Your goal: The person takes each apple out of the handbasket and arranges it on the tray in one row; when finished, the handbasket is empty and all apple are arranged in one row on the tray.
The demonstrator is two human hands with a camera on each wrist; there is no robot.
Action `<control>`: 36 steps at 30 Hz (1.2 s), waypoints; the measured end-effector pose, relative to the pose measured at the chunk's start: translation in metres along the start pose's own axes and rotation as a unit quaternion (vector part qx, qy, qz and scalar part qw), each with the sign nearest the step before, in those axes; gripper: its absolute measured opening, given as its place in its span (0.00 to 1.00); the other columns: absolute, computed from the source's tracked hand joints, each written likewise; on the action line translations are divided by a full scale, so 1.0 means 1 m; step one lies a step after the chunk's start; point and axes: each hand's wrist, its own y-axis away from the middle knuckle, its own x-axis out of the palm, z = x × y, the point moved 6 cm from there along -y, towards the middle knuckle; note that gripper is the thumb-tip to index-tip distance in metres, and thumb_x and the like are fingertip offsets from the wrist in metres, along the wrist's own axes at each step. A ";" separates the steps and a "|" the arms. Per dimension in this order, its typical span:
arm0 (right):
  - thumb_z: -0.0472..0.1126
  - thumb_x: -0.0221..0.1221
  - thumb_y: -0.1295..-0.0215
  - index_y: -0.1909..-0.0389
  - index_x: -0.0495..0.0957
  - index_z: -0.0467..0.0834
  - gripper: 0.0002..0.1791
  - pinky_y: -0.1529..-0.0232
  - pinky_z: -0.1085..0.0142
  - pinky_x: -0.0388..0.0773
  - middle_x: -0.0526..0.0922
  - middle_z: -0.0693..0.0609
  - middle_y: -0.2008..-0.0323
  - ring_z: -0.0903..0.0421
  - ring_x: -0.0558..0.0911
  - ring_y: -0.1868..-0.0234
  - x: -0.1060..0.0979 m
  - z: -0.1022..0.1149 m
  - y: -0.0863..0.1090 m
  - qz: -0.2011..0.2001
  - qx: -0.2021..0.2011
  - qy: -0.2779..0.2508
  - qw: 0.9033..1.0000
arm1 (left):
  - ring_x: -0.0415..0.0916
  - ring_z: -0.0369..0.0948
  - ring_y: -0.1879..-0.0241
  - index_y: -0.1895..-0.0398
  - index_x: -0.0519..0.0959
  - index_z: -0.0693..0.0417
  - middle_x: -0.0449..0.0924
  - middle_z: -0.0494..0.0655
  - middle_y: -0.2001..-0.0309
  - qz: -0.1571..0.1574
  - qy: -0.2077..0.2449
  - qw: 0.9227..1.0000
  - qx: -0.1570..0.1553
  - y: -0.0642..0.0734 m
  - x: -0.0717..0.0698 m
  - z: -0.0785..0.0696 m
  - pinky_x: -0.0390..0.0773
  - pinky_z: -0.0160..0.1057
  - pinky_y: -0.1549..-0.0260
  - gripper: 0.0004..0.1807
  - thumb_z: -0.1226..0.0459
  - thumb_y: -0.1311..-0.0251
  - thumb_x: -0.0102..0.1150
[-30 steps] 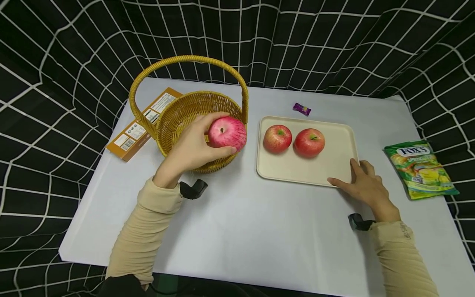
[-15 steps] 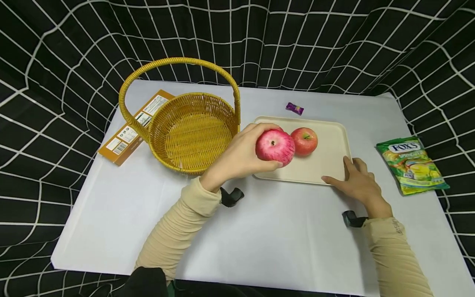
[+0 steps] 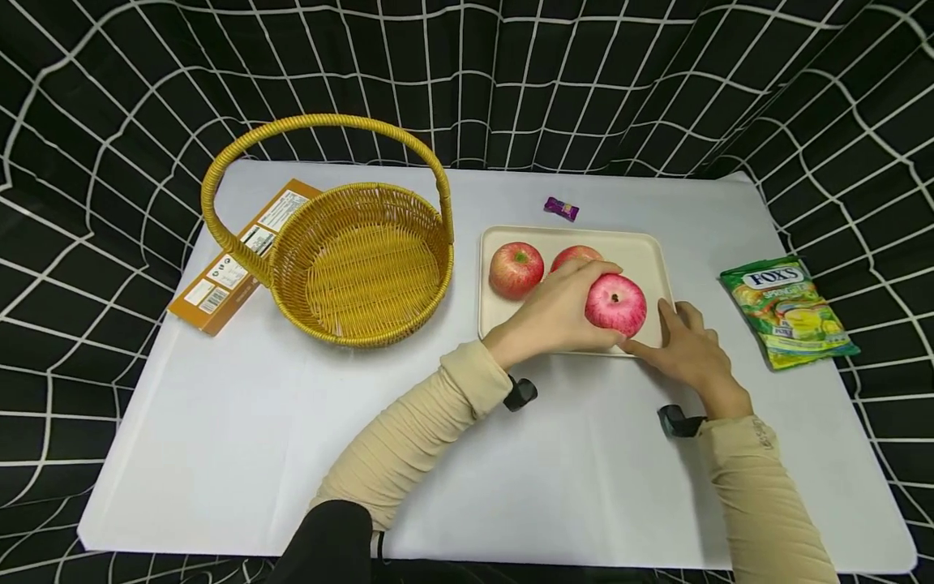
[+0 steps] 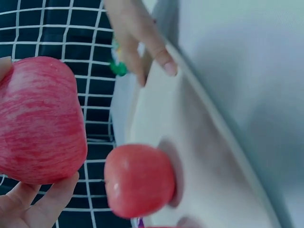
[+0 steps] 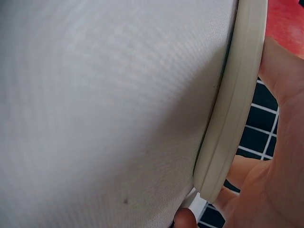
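Observation:
My left hand (image 3: 558, 315) grips a pink-red apple (image 3: 616, 305) above the right part of a cream tray (image 3: 499, 320). The left wrist view has this apple (image 4: 40, 118) large, with fingertips on its sides and a gap between it and the tray. Two other red apples lie on the tray: one (image 3: 516, 270) at the left, and one (image 3: 576, 255) partly hidden behind my left hand. At the tray's near right corner, my right hand (image 3: 689, 347) holds the rim, thumb on the front edge and fingers along the right side. The right wrist view shows the tray rim (image 5: 232, 104) close up.
A yellow wicker basket (image 3: 372, 280) with a tall handle stands at the left. Partly behind it lies an orange-brown box (image 3: 226, 272). A purple wrapped candy (image 3: 562, 208) lies beyond the tray, and a green FOX'S bag (image 3: 791, 312) at the right.
My left hand has carried the pink-red apple rightward from over the basket to over the tray. The right hand stays at the tray's corner. The head view has shifted slightly.

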 end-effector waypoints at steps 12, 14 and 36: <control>0.70 0.55 0.34 0.17 0.44 0.44 0.56 0.52 0.23 0.71 0.40 0.28 0.21 0.17 0.62 0.36 -0.001 -0.011 0.009 0.010 0.001 -0.027 1.000 | 0.70 0.36 0.33 0.24 0.67 0.48 0.75 0.42 0.32 0.028 -0.004 1.000 0.009 -0.035 0.043 -0.013 0.74 0.30 0.39 0.44 0.50 0.43 0.73; 0.72 0.54 0.35 0.16 0.43 0.45 0.57 0.51 0.22 0.71 0.40 0.27 0.21 0.16 0.62 0.36 0.000 -0.012 0.010 0.008 0.001 -0.027 1.000 | 0.69 0.36 0.32 0.23 0.65 0.48 0.74 0.42 0.30 0.026 -0.006 1.000 0.005 -0.041 0.048 -0.014 0.73 0.30 0.36 0.44 0.51 0.42 0.72; 0.79 0.56 0.40 0.17 0.47 0.42 0.63 0.47 0.28 0.71 0.46 0.31 0.19 0.20 0.62 0.33 -0.001 0.002 0.008 -0.011 -0.002 -0.043 0.999 | 0.72 0.43 0.29 0.21 0.60 0.51 0.68 0.49 0.24 -0.033 -0.028 0.997 -0.059 -0.088 0.085 -0.004 0.70 0.32 0.28 0.42 0.54 0.35 0.68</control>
